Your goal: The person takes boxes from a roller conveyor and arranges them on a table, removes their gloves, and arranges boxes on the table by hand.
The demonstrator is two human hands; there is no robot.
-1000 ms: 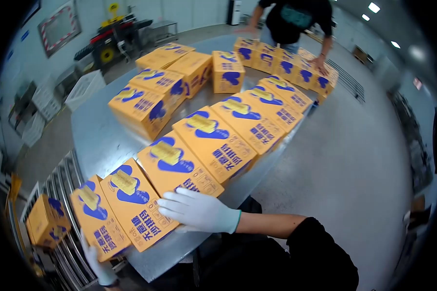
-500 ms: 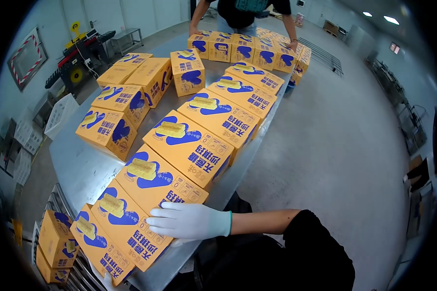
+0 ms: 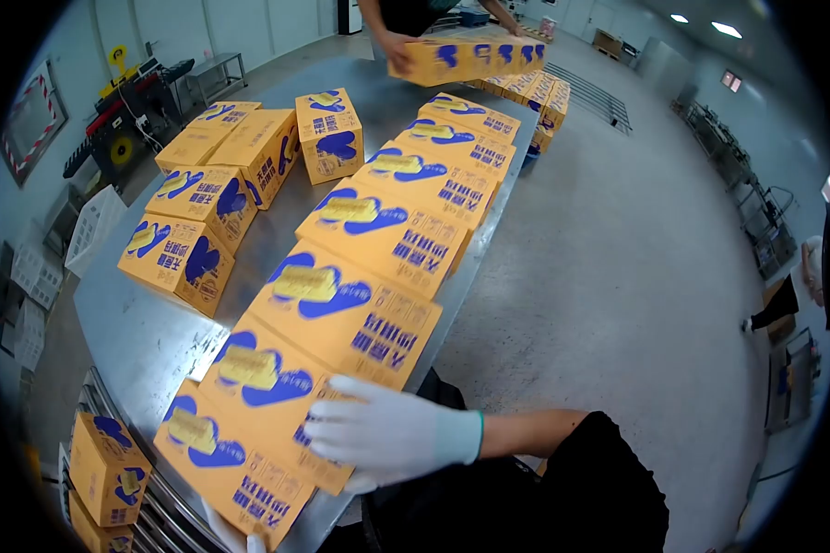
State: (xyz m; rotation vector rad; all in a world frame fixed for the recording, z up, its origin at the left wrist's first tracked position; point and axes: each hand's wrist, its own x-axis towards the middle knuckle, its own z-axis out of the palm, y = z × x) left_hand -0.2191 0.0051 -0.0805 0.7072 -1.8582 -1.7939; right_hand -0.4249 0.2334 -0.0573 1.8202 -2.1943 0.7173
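Boxes (image 3: 341,323) line the surface (image 3: 124,318), right hand (image 3: 389,433) outstretched on one; whether my left hand (image 3: 226,532) grips, I can't tell

Hands (image 3: 392,438) in wht gloves (image 3: 364,431), R one w/ lt teal cuff (image 3: 471,437); blk sleeve (image 3: 609,488).

Orange boxes (image 3: 350,300), blue-printed, closed, in side-by-side row along edge of metal table (image 3: 143,318).
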